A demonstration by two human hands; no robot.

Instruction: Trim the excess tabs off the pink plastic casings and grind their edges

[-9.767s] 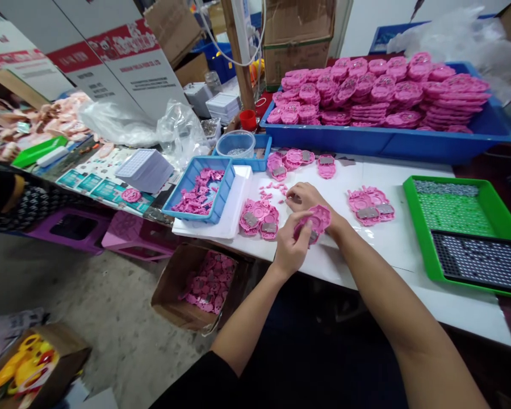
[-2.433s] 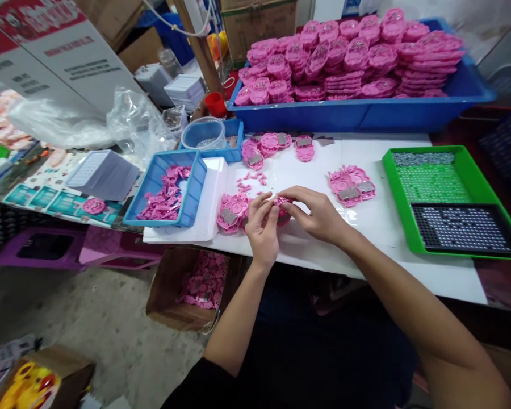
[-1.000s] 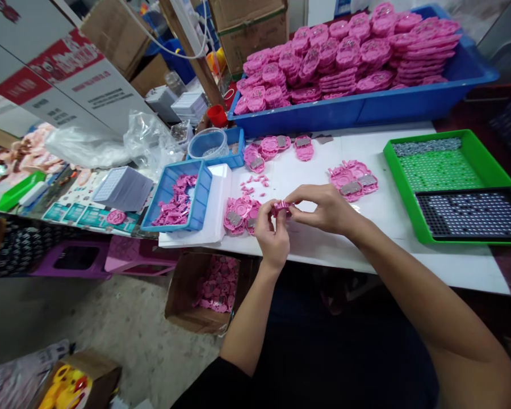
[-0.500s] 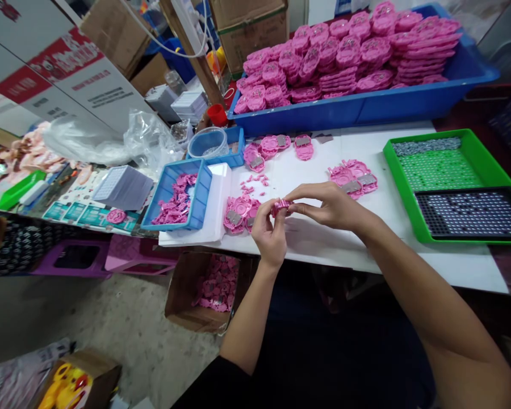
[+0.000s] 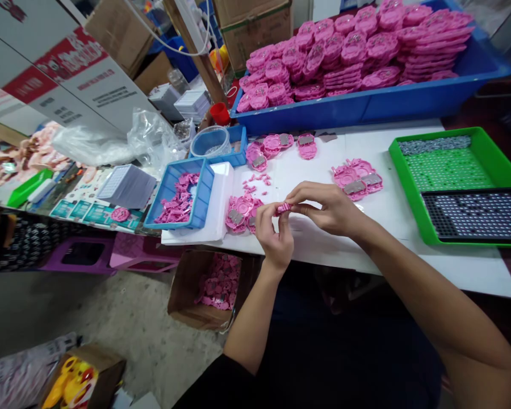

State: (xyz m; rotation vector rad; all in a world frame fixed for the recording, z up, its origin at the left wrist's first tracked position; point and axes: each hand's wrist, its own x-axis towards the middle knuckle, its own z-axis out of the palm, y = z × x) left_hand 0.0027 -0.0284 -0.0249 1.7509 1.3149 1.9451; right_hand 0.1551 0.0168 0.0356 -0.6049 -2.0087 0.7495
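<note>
A small pink plastic part (image 5: 283, 208) is pinched between my two hands above the white work surface. My left hand (image 5: 273, 232) closes on it from the left with thumb and fingers. From the right, my right hand (image 5: 323, 205) grips its other end between thumb and fingertips; the fingers hide much of its shape. Just left of my left hand lie pink casings with grey plates (image 5: 237, 215). Small loose pink pegs (image 5: 255, 180) are scattered behind them. An opened pink casing (image 5: 357, 177) lies beyond my right hand.
A long blue tray (image 5: 366, 108) heaped with pink casings stands at the back. The green tray (image 5: 413, 196) at right holds metal pins and a black grid. A light-blue basket (image 5: 204, 199) of pink pieces sits left. Below the table's edge is a cardboard box (image 5: 183, 295). Someone's arm shows far left.
Both hands stay closed around the pink part, with only a slight shift of the fingers. The view has swung a little, and another person's arm now shows at the left edge.
</note>
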